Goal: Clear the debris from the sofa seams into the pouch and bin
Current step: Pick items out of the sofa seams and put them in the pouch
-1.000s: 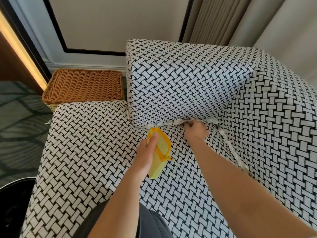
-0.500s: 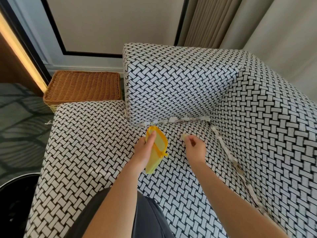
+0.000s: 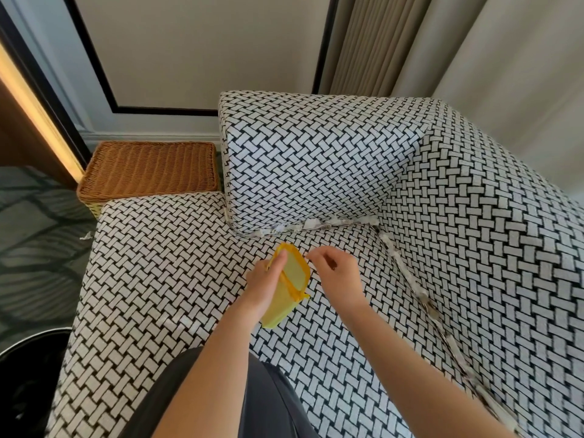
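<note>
The left hand (image 3: 262,284) grips the yellow pouch (image 3: 286,298) above the sofa seat (image 3: 158,263) while the right hand (image 3: 338,275), fingertips pinched with contents too small to tell, has come from the seam debris (image 3: 316,223) to the pouch's mouth, so a drop looks due.

Black-and-white basket-weave cloth sofa (image 3: 177,263): matt, coarse woven texture. Yellow translucent pouch (image 3: 284,306): thin and smooth, plastic or fine mesh, cannot tell which; orange trim at the mouth. White debris scraps (image 3: 311,223) in the seams: papery, torn, matt. Brown wicker basket (image 3: 148,167): rough woven cane. Black round bin (image 3: 38,336): smooth, slightly glossy rim. Beige curtains (image 3: 505,58): soft matt cloth.
</note>
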Tool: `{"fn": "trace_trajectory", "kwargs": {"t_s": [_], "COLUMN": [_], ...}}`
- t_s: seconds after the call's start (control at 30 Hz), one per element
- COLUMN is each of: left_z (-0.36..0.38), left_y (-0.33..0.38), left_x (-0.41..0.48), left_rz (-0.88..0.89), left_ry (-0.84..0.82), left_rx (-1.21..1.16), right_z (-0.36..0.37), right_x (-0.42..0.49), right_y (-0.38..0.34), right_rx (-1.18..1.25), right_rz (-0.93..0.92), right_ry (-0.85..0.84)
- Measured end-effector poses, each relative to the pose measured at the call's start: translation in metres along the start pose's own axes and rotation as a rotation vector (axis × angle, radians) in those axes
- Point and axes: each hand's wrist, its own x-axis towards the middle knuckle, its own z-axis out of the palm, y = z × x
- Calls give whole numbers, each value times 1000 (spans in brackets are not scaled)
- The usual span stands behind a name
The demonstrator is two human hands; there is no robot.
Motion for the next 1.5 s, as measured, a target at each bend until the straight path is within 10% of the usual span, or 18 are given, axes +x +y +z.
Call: {"fn": "trace_trajectory", "kwargs": {"t_s": [0.63,1.03,1.5], "left_z": [7,6,4], "left_y": [-9,-12,-14], "left_x": [43,46,46], "left_rz": [-1,16,9], "left_ry": [64,34,6], "left_rx": [-61,-50,-19], "right_z": [-10,-3,-7], "right_x": [108,135,135], "right_y": [83,73,87], "right_rx": [-859,-882,-755], "right_rz": [143,341,106], "right_ry": [316,351,399]}}
